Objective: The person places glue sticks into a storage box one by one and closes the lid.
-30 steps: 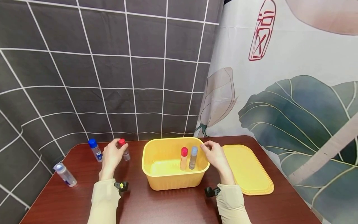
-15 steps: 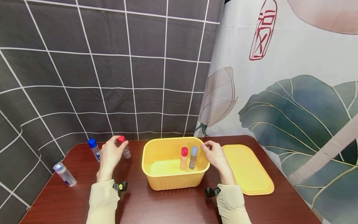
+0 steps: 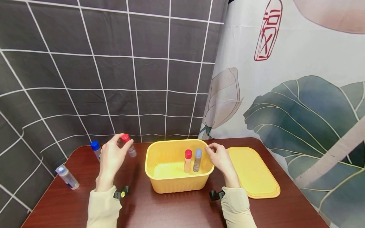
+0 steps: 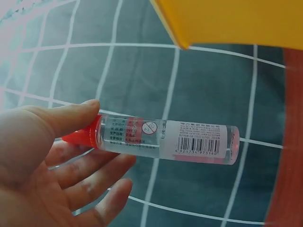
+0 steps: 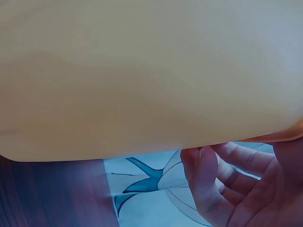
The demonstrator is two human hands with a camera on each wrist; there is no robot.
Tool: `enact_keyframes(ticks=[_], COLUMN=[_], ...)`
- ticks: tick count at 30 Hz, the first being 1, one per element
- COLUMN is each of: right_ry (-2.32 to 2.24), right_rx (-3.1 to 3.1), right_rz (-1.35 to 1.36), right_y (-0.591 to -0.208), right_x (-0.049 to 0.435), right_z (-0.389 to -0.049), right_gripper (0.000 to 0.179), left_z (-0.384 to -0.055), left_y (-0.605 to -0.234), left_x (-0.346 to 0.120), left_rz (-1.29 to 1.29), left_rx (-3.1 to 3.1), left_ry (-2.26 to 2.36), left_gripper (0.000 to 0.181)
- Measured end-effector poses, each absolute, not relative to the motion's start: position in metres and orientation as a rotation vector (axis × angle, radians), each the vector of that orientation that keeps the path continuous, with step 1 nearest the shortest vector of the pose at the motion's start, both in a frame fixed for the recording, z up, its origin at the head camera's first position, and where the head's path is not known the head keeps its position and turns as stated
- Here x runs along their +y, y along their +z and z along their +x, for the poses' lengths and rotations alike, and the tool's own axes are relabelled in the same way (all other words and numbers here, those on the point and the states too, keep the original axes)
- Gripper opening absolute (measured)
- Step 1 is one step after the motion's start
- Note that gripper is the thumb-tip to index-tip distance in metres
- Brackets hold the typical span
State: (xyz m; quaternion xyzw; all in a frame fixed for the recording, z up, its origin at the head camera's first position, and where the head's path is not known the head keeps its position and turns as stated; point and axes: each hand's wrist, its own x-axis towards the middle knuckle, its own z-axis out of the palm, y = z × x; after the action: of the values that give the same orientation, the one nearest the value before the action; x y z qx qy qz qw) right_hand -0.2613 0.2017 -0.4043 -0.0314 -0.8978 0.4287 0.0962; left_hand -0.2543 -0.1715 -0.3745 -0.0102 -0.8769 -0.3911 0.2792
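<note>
My left hand [image 3: 112, 156] pinches the red cap of a clear liquid glue bottle [image 4: 165, 139] between thumb and fingers. In the left wrist view its barcode label faces the camera. The bottle hangs over the table to the left of a yellow plastic box [image 3: 171, 185]. At the box's right rim, my right hand [image 3: 220, 160] pinches the edge with thumb and fingertips. Inside the box, toward the right, stand a red-capped bottle [image 3: 187, 163] and a light-blue-capped bottle [image 3: 197, 161].
Behind my left hand stands a blue-capped bottle [image 3: 95, 147], partly hidden. A clear bottle with a pale blue cap [image 3: 67, 177] is further left near the table edge. A yellow lid [image 3: 255, 172] lies flat right of the box on the brown table [image 3: 171, 209].
My left hand has raised the red-capped glue bottle a little and shifted it slightly right. More of the blue-capped bottle is covered by that hand. My right hand stays at the rim.
</note>
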Motion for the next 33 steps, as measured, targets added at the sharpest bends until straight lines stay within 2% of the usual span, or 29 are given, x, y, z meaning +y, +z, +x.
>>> enact_keyframes(ticks=[11, 25, 33], right_ry=[1.253, 1.257, 1.266], right_rx=[-2.664, -2.659, -2.664], right_rz=[-0.096, -0.1, -0.098], right_y=[-0.406, -0.407, -0.406], right_x=[0.202, 0.202, 0.203], right_z=[-0.263, -0.263, -0.263], right_gripper=[0.024, 0.024, 0.025], left_z=[-0.23, -0.21, -0.209], left_y=[-0.352, -0.341, -0.342], left_x=[-0.158, -0.133, -0.113], left_rz=[-0.109, -0.292, -0.418], left_rx=[-2.233, -2.232, -2.274], left_ry=[-1.034, -1.122, -1.118], left_gripper=[0.036, 0.034, 0.032])
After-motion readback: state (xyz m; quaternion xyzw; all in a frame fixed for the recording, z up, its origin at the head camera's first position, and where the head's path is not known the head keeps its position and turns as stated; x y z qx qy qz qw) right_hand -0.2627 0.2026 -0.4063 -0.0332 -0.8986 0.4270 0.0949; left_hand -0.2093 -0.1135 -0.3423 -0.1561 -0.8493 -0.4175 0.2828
